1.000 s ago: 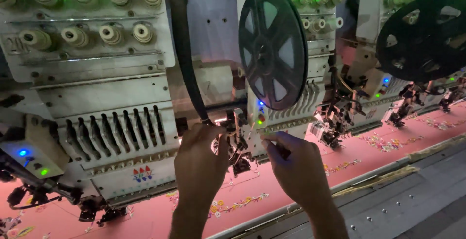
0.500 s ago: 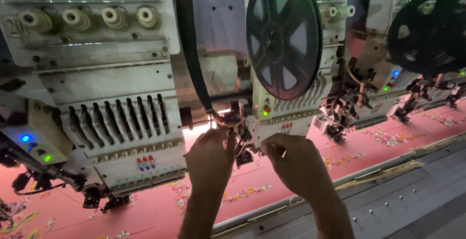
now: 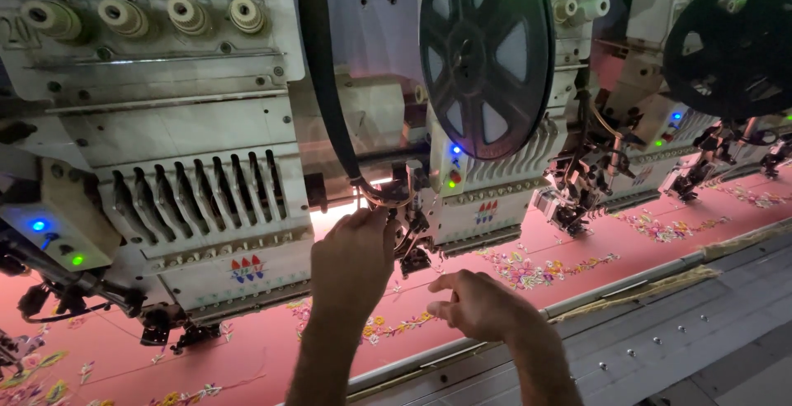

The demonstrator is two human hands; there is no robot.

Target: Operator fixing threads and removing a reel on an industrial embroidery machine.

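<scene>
A long multi-head embroidery machine [image 3: 190, 150] fills the view, its white heads ranged side by side over a stretch of pink fabric [image 3: 577, 241] already stitched with small flower motifs. Between two heads hangs a big dark reel [image 3: 485, 51], and beside it a black hose [image 3: 326, 84] curves down and ends at a lit metal fitting with the needle assembly [image 3: 396, 200] just below the reel's left side.

The left hand [image 3: 351, 262] is raised straight up from below, its fingertips at the lower end of that fitting, touching or all but touching it; the grip here is closed to a pinch, though what it has hold of is too small to tell, perhaps a thread. The right hand [image 3: 478, 303] sits lower and to the right, well under the needle assembly and just above the fabric, thumb and forefinger nipped together with the other fingers curled; whether a thread lies in that pinch cannot be told.

So the fitting lies directly above the left grip and up and to the left of the right one, its run near vertical; the left hand is plainly the nearer
</scene>
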